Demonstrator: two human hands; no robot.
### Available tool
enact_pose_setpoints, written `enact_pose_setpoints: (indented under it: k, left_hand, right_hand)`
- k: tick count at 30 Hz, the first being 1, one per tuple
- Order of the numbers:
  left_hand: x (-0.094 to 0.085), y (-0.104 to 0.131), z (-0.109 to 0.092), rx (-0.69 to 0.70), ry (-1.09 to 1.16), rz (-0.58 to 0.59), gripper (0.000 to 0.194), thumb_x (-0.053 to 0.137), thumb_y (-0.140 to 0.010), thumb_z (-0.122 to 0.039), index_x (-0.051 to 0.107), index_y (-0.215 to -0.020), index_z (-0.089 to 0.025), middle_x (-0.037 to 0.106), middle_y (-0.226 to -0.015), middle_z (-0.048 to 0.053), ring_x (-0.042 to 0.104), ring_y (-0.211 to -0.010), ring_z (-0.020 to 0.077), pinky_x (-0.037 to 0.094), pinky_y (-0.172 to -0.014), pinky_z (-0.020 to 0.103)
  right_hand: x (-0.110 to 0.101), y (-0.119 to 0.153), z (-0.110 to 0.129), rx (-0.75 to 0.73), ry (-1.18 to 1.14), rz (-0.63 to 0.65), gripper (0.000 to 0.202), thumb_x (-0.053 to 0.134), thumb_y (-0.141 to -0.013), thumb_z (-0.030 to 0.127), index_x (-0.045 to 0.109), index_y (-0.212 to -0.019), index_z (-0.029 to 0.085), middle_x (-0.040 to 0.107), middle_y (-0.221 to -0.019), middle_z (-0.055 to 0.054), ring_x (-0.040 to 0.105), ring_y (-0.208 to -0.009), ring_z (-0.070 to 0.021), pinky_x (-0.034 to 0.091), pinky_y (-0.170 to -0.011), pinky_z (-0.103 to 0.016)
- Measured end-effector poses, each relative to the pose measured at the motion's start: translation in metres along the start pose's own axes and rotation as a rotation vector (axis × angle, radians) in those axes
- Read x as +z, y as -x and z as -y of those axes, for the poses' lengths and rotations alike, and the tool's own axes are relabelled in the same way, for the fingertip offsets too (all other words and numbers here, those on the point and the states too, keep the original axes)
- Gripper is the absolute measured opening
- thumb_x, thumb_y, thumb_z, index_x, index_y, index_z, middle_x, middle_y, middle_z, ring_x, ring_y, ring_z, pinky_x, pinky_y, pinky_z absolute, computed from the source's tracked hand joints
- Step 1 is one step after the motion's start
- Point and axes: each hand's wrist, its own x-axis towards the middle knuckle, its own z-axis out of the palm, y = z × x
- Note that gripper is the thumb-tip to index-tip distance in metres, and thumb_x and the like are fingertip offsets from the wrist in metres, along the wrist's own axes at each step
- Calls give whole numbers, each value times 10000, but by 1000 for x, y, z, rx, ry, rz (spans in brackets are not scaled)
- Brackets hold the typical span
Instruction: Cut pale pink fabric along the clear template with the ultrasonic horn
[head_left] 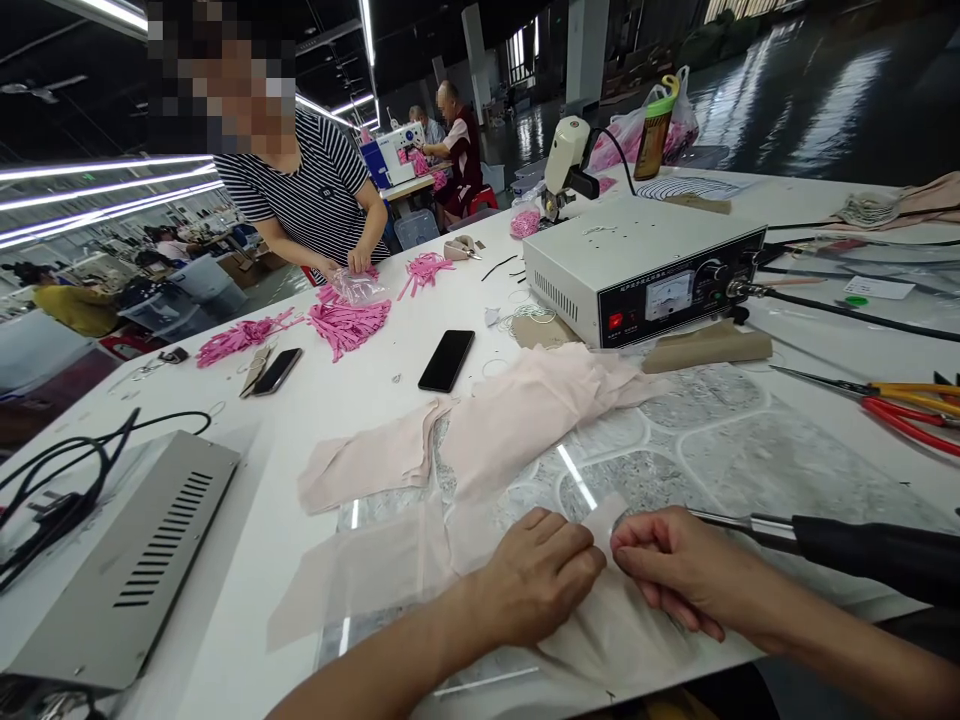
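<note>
Pale pink sheer fabric (622,630) lies under and between my hands at the table's front edge. My left hand (541,580) rests on it with fingers curled closed around the cloth. Just to the right, my right hand (667,565) pinches the same fabric between thumb and forefinger. A black-handled tool with a metal tip (780,530) lies behind my right hand, its tip end partly hidden. Beyond my hands, a pile of pale pink pieces (525,410) and a smaller stack (367,465) lie on a glossy grey patterned sheet (720,430).
A grey control box (645,260) stands at the back; another box (127,560) is at the left. Scissors (892,400) lie at the right, a phone (447,360) near the middle. Across the white table (277,480), a person (315,200) handles pink strips (349,320).
</note>
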Motion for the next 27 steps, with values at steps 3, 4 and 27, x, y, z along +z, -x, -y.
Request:
enact_pose_setpoints:
  k: [3, 4, 27]
  left_hand:
    - [-1, -1, -1, -25, 2, -11, 244, 348, -965, -92, 562, -854, -127, 573, -769, 49, 497, -662, 132, 418, -638, 277]
    - [-1, -2, -2, -36, 7, -18, 231, 361, -964, -98, 563, -858, -128, 575, -771, 45, 502, -667, 130, 419, -640, 274]
    - [2, -1, -1, -131, 173, -138, 174, 433, -929, -147, 588, -853, -159, 617, -818, 46, 529, -685, 131, 427, -658, 260]
  right_hand:
    - [0, 1, 0, 3, 6, -1, 258, 571, -703, 422, 468, -610, 205, 390, -396, 78, 278, -298, -49, 189, -289, -173]
    - [0, 0, 0, 3, 7, -2, 269, 574, -708, 430, 467, -607, 205, 380, -392, 78, 277, -300, -50, 186, -293, -176]
    - [8, -6, -11, -130, 35, -144, 353, 548, -683, 556, 544, -653, 204, 481, -491, 43, 331, -311, -71, 209, -320, -222]
